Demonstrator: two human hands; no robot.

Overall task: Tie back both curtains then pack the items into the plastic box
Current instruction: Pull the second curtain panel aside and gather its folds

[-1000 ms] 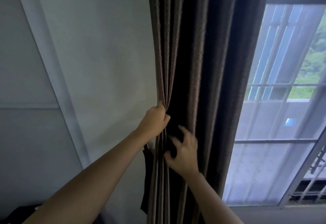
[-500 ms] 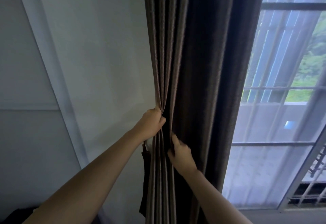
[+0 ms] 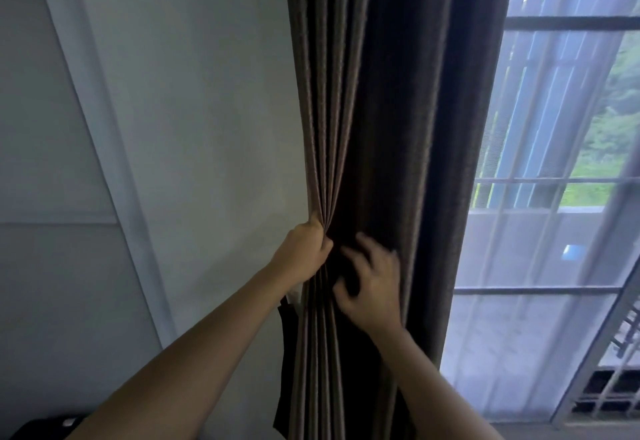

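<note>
A dark brown curtain (image 3: 388, 100) hangs in gathered folds beside the window, filling the middle of the head view. My left hand (image 3: 304, 252) is clenched on a bunch of its left pleats at about waist height of the cloth. My right hand (image 3: 372, 283) is just to the right of it, fingers spread and curled against the folds, blurred by motion. A dark strip of fabric (image 3: 287, 346), possibly the tieback, hangs behind the curtain's left edge below my left hand. No plastic box is in view.
A pale wall (image 3: 194, 127) with a white vertical trim (image 3: 114, 169) lies left of the curtain. A sheer white curtain (image 3: 519, 318) covers the barred window (image 3: 571, 179) on the right. A dark object (image 3: 45, 425) sits at the bottom left corner.
My right hand has come out from between the folds and opened, moving right and slightly up across the curtain. My left hand keeps its grip on the pleats.
</note>
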